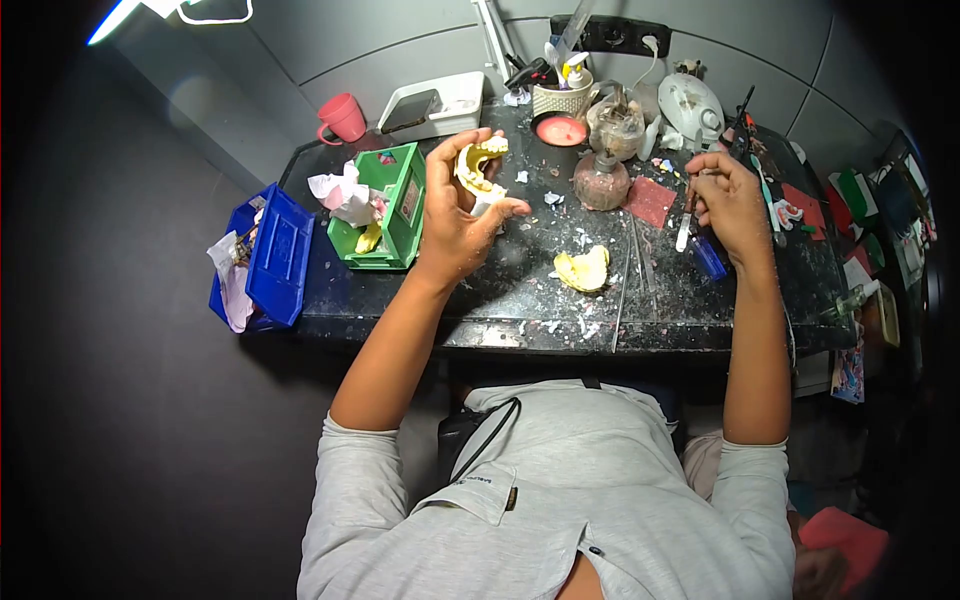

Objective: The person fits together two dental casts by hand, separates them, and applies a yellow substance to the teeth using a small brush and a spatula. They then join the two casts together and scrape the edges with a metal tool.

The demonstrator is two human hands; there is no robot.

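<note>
My left hand [457, 215] is raised above the bench, its fingers wrapped round a yellowish dental cast [470, 168] with a row of teeth along its arch. Over the right side of the bench, my right hand [728, 205] grips a wax knife [684, 232], its pale blade pointing down. Between the hands, another yellow dental cast [582, 270] lies on the bench among white and pink crumbs. A blue lighter-like object [709, 258] lies below my right hand. Close to that hand is a flat pink wax sheet [650, 202].
A green bin [405, 215] with crumpled paper stands left, beside a blue bin [278, 255] at the bench edge. Behind are a pink mug [343, 117], a white tray [455, 105], a glass spirit burner [601, 183] and a tool pot [562, 100]. Thin tools [625, 285] lie near the front.
</note>
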